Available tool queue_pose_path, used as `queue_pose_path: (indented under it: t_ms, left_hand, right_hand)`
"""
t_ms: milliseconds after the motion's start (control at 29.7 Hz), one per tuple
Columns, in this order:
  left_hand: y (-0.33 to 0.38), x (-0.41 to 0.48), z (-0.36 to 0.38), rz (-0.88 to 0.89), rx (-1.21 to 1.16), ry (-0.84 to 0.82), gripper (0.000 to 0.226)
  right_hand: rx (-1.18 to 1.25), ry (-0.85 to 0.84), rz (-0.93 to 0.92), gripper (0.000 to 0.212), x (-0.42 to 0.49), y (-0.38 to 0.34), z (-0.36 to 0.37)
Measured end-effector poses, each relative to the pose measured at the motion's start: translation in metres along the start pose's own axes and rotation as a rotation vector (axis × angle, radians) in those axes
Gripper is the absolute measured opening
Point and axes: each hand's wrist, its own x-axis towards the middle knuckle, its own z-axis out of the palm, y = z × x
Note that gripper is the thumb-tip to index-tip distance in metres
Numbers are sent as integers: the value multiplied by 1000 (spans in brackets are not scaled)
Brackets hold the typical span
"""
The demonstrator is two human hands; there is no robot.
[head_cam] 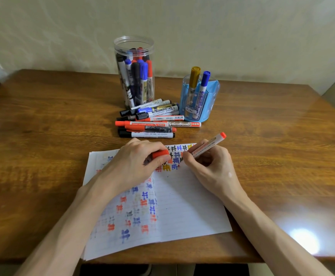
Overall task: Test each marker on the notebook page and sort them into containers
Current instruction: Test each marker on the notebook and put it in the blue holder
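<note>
Your right hand gripping red marker low on barrel, tip on notebook page between hands. Left hand clenching its cap. Marker's probably light, stiff, slick plastic, so keep pinching near tip.

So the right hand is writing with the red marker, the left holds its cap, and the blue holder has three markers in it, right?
Not quite. The head view shows two markers in the blue holder: a gold one and a blue one. The rest holds: the right hand writes with the red marker, and the left hand holds its cap.
</note>
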Motion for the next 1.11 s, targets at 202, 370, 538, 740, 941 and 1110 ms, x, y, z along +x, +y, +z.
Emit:
queue_pose_path:
  t_ms: [202,370,538,740,941,1110]
  left_hand:
    - [0,0,0,0,-2,5,45]
    - [0,0,0,-1,-4,7,46]
    - [3,0,-1,11,-8,15,46]
    - [4,-2,-1,-10,3,13,29]
    - [4,-1,-2,-13,1,-2,28]
    - [3,-2,-1,-12,-8,-1,31]
  right_hand:
    - [-50,60,-18,21,-2,2,0]
    - [5,57,2,21,0,1,-1]
    - [-12,37,-9,19,0,1,2]
    - [-41,13,4,22,0,3,0]
    - [-25,70,23,17,1,3,0]
    - [-72,29,35,24,-1,-1,0]
